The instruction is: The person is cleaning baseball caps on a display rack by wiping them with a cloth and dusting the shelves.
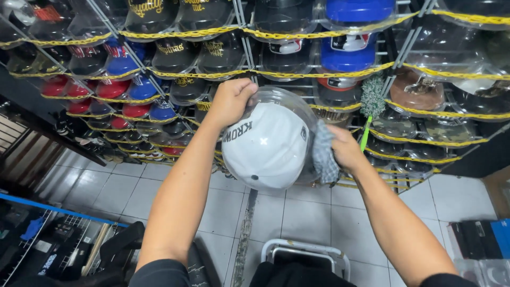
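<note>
Left hand (pixel 229 101) fingers gripping clear plastic dome case (pixel 297 106) over white cap (pixel 265 149), right hand (pixel 344 149) at three o'clock, fingers clutching grey cloth (pixel 324 154) against it

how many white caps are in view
1. The white cap sits in a clear plastic cover, held by the left hand while the right hand presses a cloth to it. Others may be hidden on the racks.

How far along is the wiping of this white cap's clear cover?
Nothing shows as finished. In hand: the left hand holds the white cap in its clear plastic dome cover by the top edge, and the right hand presses a grey patterned cloth against its side. Left: many covered caps on the wire wall rack behind, their cleanliness impossible to judge.
</note>
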